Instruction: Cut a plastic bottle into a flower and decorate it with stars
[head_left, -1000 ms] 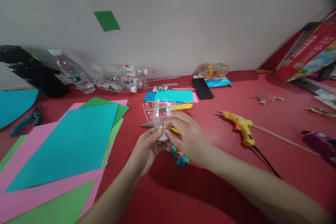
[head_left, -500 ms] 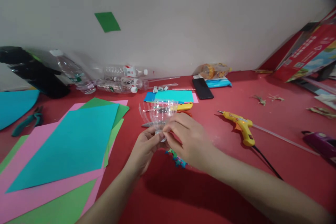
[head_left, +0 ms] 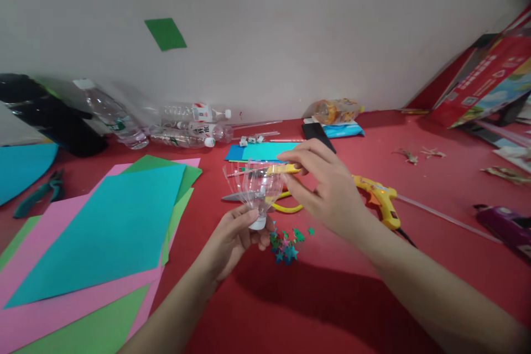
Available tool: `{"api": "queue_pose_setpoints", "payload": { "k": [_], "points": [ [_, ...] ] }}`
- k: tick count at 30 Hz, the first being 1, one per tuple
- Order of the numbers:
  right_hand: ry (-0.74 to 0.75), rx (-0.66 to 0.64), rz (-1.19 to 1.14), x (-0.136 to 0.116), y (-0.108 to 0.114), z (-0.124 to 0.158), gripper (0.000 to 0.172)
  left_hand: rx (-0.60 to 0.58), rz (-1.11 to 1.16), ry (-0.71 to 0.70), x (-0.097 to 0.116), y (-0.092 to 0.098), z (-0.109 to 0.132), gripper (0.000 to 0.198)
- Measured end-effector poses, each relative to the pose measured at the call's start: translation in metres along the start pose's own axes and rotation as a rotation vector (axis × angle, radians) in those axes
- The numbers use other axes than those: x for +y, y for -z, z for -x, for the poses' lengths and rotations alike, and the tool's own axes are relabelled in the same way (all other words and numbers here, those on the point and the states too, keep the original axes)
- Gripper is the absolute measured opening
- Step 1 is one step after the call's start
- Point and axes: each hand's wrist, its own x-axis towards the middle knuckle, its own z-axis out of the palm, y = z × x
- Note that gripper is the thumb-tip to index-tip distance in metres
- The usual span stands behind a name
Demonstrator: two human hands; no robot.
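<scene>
My left hand (head_left: 236,235) grips a clear plastic bottle top (head_left: 261,193) around its neck and white cap, cap downward. The cut sides fan upward in thin strips. At the right edge of these strips is my right hand (head_left: 327,182), thumb and forefinger apart; whether they touch a strip I cannot tell. Small coloured paper stars (head_left: 286,246) lie on the red table just below the cap. Behind the bottle top are scissors with yellow handles (head_left: 290,207) and a yellow utility knife (head_left: 286,169), both partly hidden.
A yellow glue gun (head_left: 379,199) with a glue stick lies to the right, partly behind my right arm. Coloured paper sheets (head_left: 108,227) and pliers (head_left: 39,193) are on the left. Plastic bottles (head_left: 178,135) and a black phone (head_left: 317,134) lie near the white partition (head_left: 265,33).
My right hand has left the cap area and moved up and right to the strip ends, its fingers parting. The white cap, stars and scissors handles now show more. My left hand keeps its hold.
</scene>
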Motion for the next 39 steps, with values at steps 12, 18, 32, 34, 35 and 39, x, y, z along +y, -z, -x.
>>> {"api": "queue_pose_setpoints", "payload": {
  "k": [12, 18, 32, 34, 35, 39],
  "points": [
    [0.092, -0.055, 0.183, 0.002, -0.003, 0.002, 0.021, 0.033, -0.008, 0.016, -0.001, -0.002, -0.001, 0.024],
    [0.15, -0.066, 0.246, 0.001, -0.002, 0.001, 0.021, 0.049, -0.024, 0.004, -0.001, -0.002, 0.0, 0.023],
    [0.115, -0.068, 0.102, -0.002, -0.007, 0.002, 0.02, 0.082, -0.002, 0.015, 0.0, -0.001, -0.001, 0.023],
    [0.008, -0.076, -0.037, -0.005, -0.006, 0.003, 0.013, 0.086, 0.003, 0.015, 0.0, -0.001, -0.001, 0.024],
    [-0.066, -0.09, -0.123, -0.007, -0.006, 0.004, 0.009, 0.086, 0.004, 0.014, 0.0, -0.001, -0.001, 0.024],
    [-0.305, -0.179, -0.471, -0.012, -0.005, 0.003, 0.01, 0.083, 0.002, 0.001, -0.001, -0.001, -0.002, 0.023]
  ]
}}
